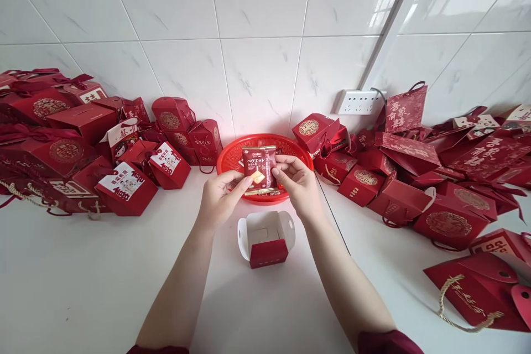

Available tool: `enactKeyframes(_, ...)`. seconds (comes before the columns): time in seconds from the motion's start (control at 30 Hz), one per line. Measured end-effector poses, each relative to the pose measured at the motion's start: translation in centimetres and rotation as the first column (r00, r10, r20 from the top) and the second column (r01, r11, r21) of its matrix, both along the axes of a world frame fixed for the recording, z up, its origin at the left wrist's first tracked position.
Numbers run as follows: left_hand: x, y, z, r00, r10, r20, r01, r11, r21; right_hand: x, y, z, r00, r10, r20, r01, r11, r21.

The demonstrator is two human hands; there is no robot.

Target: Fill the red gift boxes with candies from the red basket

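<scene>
Here, my left hand [221, 194] and right hand [300, 183] pinch opposite edges of a red packet [259, 164] near an open box [269, 253].

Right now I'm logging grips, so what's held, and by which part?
A packet: the left hand pinches its lower left edge, the right hand its right edge.

The held packet [260, 165] hides the basket's [232, 149] middle
</scene>
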State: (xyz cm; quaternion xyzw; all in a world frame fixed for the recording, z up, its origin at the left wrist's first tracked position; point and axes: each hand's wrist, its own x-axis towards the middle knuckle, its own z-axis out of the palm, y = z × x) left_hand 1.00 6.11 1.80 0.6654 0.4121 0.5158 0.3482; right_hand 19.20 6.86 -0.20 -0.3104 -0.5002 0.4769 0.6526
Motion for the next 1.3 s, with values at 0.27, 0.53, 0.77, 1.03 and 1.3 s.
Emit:
enactKeyframes(0.27, -1.0, 0.3, -1.0, 0.998, -0.024, 0.066, 0.025, 1.000, -0.012, 0.2, -0.7, 0.7, 0.955, 0.223, 0.196, -0.208, 0.973, -0.097)
enactKeyframes(0.53, -1.0, 0.5, -1.0, 0.996, -0.068, 0.055, 0.069, 0.998, -0.014, 0.3, -0.5, 0.6, 0.951, 0.219, 0.216, -0.206, 0.975, -0.079)
enactKeyframes(0.77, -1.3, 0.5, -1.2, 0.999, -0.035, -0.029, 0.035, 0.999, 0.021, 0.5, -0.6, 0.8, 0.951, 0.228, 0.209, -0.218, 0.973, -0.071)
enactKeyframes(1.03, -1.2, 0.3, -1.1, 0.999, 0.005, -0.046, -0.001, 0.997, 0.083, 0.3, -0.7, 0.8, 0.956, 0.241, 0.169, -0.229, 0.969, -0.089)
enactKeyframes(1.3, -0.9, 0.3, -1.3, 0.996, 0.080, 0.025, -0.079, 0.997, -0.020, 0.2, -0.6, 0.5, 0.969, 0.186, 0.162, -0.179, 0.982, -0.057)
